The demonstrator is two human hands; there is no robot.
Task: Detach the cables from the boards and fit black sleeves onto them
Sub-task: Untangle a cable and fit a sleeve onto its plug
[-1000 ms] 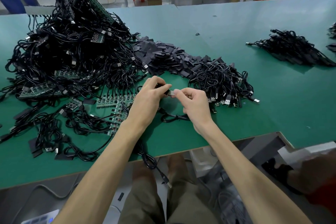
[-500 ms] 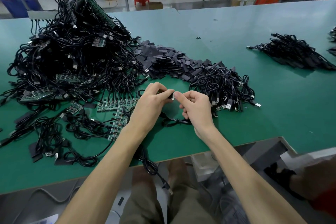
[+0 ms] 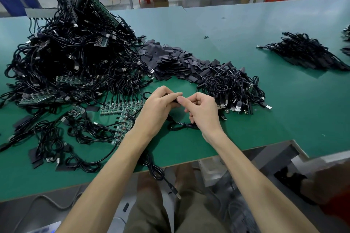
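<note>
Across the green surface (image 3: 246, 123), far left: huge tangle of cables and boards (image 3: 72, 58), piled high. Beside it, mid-surface, a heap of black sleeves (image 3: 170, 62), running into a smaller cable bundle (image 3: 231, 89) just right of the hands. Way off right, another cable pile (image 3: 306, 53). Green board strips (image 3: 121, 107) just left of the left hand (image 3: 157, 111). Left and right hand (image 3: 202, 111) fingertip to fingertip, fingers curled, pinching one black cable (image 3: 181, 124), loop resting below. Can't tell if a sleeve's on it.
</note>
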